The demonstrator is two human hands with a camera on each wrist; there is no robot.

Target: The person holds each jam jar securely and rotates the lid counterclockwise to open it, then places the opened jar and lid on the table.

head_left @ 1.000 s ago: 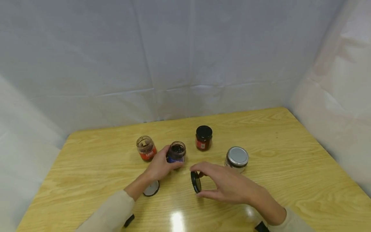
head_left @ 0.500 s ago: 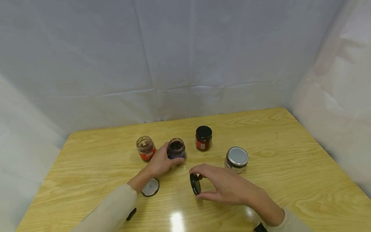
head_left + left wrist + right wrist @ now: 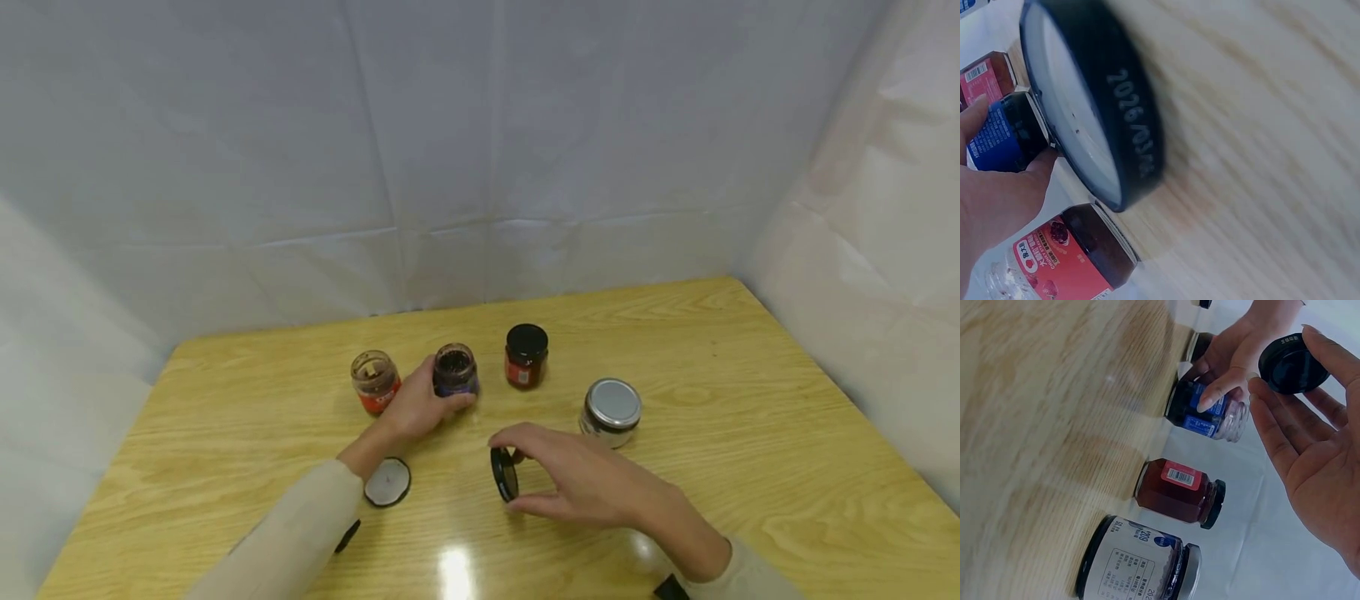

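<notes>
My left hand (image 3: 422,408) grips a lidless jar with a blue label (image 3: 455,372), dark contents inside; it stands upright on the table. Away from the jars, my right hand (image 3: 581,477) pinches a black lid (image 3: 505,474) on edge between thumb and fingers. In the right wrist view that lid (image 3: 1293,364) is seen above the palm. Just left of the blue-labelled jar is another lidless jar, with a red label (image 3: 377,398). A second lid (image 3: 387,482) lies with its pale inner side up, near my left forearm; it looms large in the left wrist view (image 3: 1094,100).
A red-labelled jar with a black lid (image 3: 527,357) stands behind, right of the blue-labelled one. Farther right is a wider jar with a silver lid (image 3: 613,407). The wooden table (image 3: 735,400) ends at a pale sheet (image 3: 450,150) behind.
My left hand has moved the blue-labelled jar away from me, toward the back of the table. The right hand and its lid have barely shifted.
</notes>
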